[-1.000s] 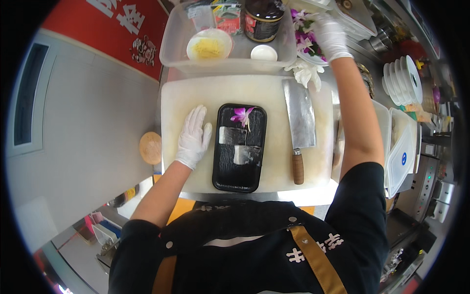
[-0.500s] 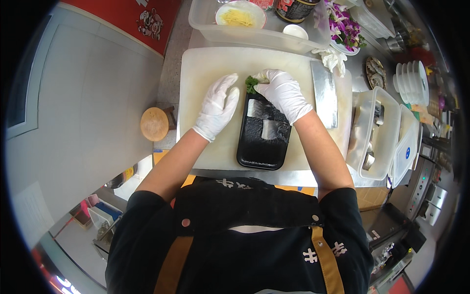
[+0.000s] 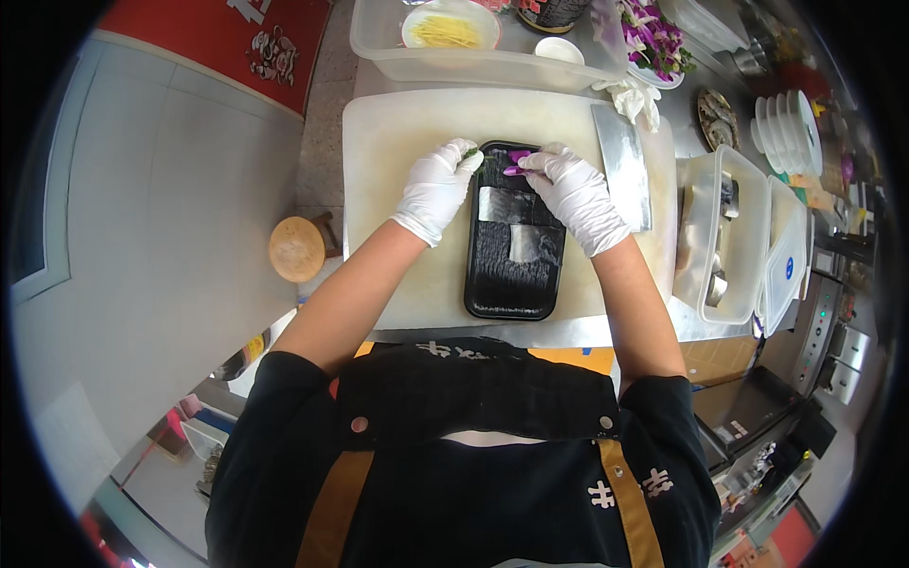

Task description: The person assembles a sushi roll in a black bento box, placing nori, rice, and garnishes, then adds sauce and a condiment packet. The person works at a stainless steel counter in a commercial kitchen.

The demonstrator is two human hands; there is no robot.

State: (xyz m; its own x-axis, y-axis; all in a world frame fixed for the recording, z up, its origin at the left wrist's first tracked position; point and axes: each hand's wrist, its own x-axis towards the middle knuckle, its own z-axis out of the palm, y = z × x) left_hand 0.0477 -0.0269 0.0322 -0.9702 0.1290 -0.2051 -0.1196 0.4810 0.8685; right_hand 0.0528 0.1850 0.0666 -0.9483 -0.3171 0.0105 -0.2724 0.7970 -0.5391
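Cleaver (image 3: 625,168) beside black tray (image 3: 511,284)

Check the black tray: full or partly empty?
Partly empty. The black tray holds two fish slices and a purple flower at its far end; its near half is bare.

1. A red sign (image 3: 222,38) with white lettering and a drawn figure hangs at the upper left, beside the counter.
2. A clear plastic tub (image 3: 473,62) stands at the far edge of the counter.
3. A clear plastic box (image 3: 748,237) stands at the right, with pale contents inside.
4. Its white lid (image 3: 788,265), bearing a small round blue label (image 3: 789,268), leans just beside that box.
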